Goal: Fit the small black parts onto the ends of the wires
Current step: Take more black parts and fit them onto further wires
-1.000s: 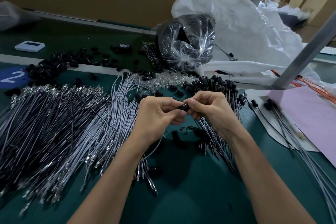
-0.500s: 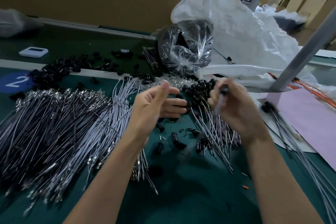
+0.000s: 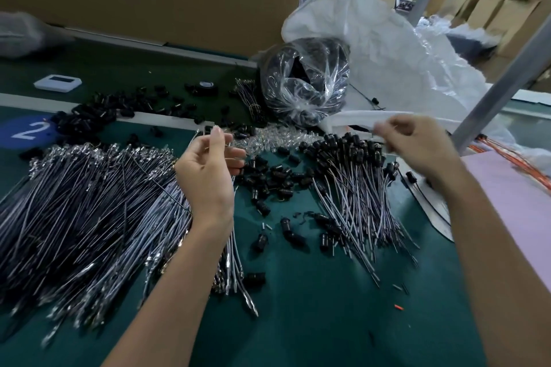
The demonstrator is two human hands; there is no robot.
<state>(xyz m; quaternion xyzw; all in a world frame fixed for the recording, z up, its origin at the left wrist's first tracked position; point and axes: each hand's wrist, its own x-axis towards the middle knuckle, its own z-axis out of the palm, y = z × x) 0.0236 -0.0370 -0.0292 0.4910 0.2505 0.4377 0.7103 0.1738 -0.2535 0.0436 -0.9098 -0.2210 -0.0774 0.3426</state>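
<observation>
Head view. The left hand [image 3: 208, 170] is raised over the near edge of the bare wires [image 3: 89, 211], which lie fanned across the left of the counter [image 3: 313, 307]. Its fingers [image 3: 229, 155] are loosely curled; thumb and forefinger seem to pinch a thin wire at the top, but whether they are clamped on it cannot be told.

The right hand [image 3: 417, 149] hangs above the fitted wires [image 3: 357, 188], a smaller heap at centre right whose capped ends point away from the viewer. It is blurred with motion, fingers drawn together; whether anything is held between them cannot be told.

Loose black parts [image 3: 268, 179] lie scattered between the two heaps, with more along the far strip.

Risks, as judged:
- A wire released over the wrong place could fall among the bare wires, so that a finished piece is lost in unworked stock.
- The bare wires overlap densely; lifting one by its end may drag its neighbours off the heap and onto the loose parts.
- The parts are small and rounded and may roll when brushed by a wrist; one already lies apart near the front.
- A hurried push could seat a part only partway on its terminal.
</observation>
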